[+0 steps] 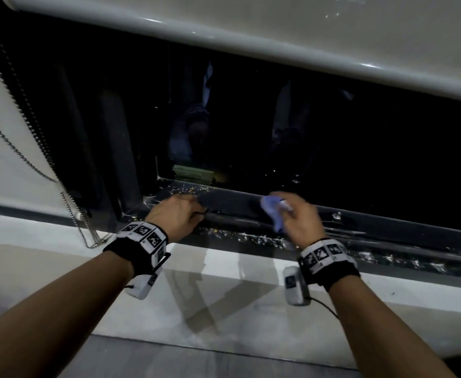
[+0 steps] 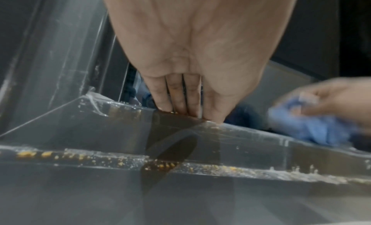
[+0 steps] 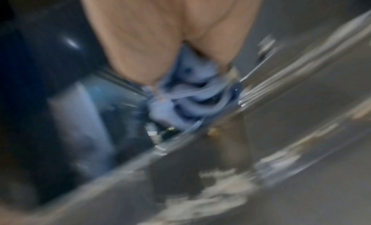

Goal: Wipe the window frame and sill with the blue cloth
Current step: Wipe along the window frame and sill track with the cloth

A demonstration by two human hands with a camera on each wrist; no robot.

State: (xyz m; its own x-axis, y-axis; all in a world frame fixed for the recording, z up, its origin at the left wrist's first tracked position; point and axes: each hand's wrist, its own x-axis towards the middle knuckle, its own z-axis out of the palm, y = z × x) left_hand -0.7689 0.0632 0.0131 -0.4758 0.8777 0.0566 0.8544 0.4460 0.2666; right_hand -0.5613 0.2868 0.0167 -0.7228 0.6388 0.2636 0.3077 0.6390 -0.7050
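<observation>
**Ana:** Right hand (image 1: 296,222) has the blue cloth (image 1: 274,211) bunched up — fingers curled round it, wad sticking out past the fingertips and down onto the dark window frame (image 1: 374,227). Left hand (image 1: 176,214)'s got nothing; fingers (image 2: 176,93) straight, tips hooked over the frame's upper lip near the corner.

**Ben:** So what could go wrong?

**Ana:** Crumbs (image 1: 232,237), mostly. Yellowish grit sits in the groove just below both hands, and white flecks run on past the right wrist. A fast sweep w/ a tight wad would likely flick that onto the pale sill (image 1: 223,271) instead of lifting it. Right wrist view's blurred, so I can't tell how flat the cloth sits.

**Ben:** Anything to snag on?

**Ana:** Small metal fitting (image 1: 336,214) on the frame just right of the cloth hand — loose folds could catch there, imo. Bead chain (image 1: 76,222) hangs left of the left hand, near the corner; an elbow swing back that way might tangle it.

**Ben:** Room to move?

**Ana:** Plenty to the right along the rail. Leftward the cloth hand meets the left hand unless it shifts. Above the knuckles it's dark glass (image 1: 333,148) — close. Below the wrists, the sill's broad.
</observation>
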